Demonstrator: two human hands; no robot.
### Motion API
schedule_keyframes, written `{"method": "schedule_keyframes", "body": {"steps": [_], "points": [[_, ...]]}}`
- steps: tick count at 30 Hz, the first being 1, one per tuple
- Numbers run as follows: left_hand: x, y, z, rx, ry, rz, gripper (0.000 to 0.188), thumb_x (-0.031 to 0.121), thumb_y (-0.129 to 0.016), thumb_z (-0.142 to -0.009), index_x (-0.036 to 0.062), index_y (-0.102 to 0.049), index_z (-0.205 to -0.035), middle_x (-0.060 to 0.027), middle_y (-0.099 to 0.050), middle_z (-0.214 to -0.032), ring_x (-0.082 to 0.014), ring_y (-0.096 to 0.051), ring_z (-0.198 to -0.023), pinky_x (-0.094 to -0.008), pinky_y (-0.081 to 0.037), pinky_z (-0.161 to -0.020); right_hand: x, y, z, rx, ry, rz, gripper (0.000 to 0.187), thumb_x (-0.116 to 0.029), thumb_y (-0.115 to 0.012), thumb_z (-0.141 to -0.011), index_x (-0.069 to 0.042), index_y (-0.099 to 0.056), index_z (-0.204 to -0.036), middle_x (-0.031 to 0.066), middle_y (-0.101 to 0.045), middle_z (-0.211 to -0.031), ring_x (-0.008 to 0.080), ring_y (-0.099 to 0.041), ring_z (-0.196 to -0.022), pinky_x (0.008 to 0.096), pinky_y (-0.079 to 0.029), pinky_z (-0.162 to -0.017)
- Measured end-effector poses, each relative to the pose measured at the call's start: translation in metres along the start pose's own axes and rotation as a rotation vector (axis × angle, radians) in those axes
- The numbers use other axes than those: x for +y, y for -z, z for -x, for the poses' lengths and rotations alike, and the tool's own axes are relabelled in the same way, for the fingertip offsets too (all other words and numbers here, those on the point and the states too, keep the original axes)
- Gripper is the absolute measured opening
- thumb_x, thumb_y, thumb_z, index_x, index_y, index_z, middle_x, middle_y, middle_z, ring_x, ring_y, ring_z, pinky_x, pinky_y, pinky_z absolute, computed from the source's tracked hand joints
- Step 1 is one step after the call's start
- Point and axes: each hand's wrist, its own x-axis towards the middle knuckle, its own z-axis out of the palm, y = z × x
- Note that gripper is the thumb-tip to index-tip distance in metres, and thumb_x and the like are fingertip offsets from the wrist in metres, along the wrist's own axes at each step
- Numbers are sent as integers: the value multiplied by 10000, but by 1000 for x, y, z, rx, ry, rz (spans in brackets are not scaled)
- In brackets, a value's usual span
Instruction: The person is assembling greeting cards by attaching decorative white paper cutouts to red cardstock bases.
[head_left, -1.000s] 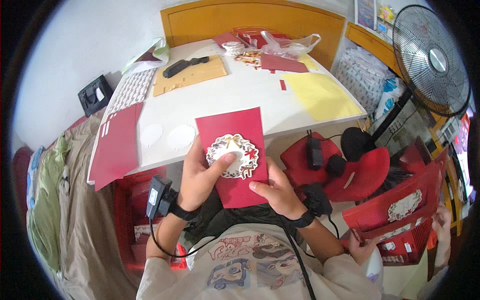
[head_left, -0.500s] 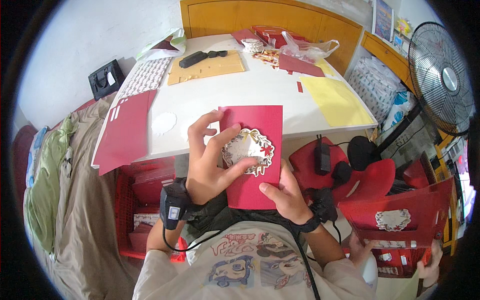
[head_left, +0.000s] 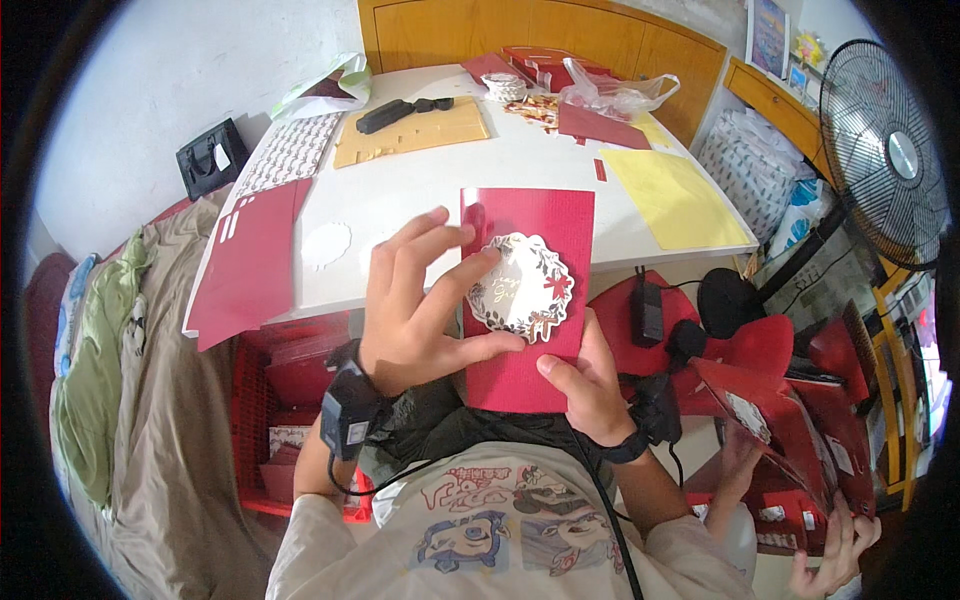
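Apparently to steady it, the spread, open left hand (head_left: 412, 315) set thumb and a fingertip on the wreath cutout (head_left: 520, 288) lying on the red card (head_left: 525, 378); the right hand (head_left: 592, 388) gripped the card's right edge, likely bracing it, by the surface's (head_left: 540, 158) near side.

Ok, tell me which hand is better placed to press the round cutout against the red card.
The left hand, probably: its spread thumb and index finger reach over the round cutout. The right hand holds the red card by its right edge, so it seems better suited to steadying.
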Motion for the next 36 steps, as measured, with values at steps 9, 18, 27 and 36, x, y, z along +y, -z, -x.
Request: {"method": "schedule_keyframes", "body": {"steps": [9, 18, 27, 36], "points": [[4, 3, -8, 79, 18, 12, 703, 501, -724, -541, 57, -545, -1055, -149, -475, -1074, -367, -439, -1048, -431, -359, -850, -6, 6, 1, -27, 44, 64, 444, -24, -450, -818, 4, -283, -1228, 75, -415, -1129, 110, -409, -1025, 275, -329, -904], [6, -18, 4, 171, 96, 111, 786, 510, -756, -518, 20, -455, -1055, -157, -363, -1075, -373, -291, -1158, -501, -259, -948, 6, -6, 6, 8, 60, 56, 423, -28, -457, -824, -6, -295, -1215, 70, -420, -1119, 110, -403, -1025, 284, -338, -895], [-5, 2, 2, -126, 58, 56, 830, 537, -736, -525, 47, -458, -1134, -171, -343, -1184, -396, -249, -1206, -516, -248, -967, 0, 11, -1, -62, 115, 163, 441, -48, -471, -825, -8, -297, -1229, 69, -449, -1124, 111, -428, -1006, 274, -354, -879], [3, -10, 1, 76, 41, 36, 777, 531, -720, -557, 18, -473, -1085, -174, -389, -1065, -392, -341, -1136, -504, -322, -903, -3, -1, 1, -26, 52, -93, 414, -42, -452, -828, -5, -309, -1215, 73, -438, -1116, 103, -406, -1014, 267, -344, -888]]}}
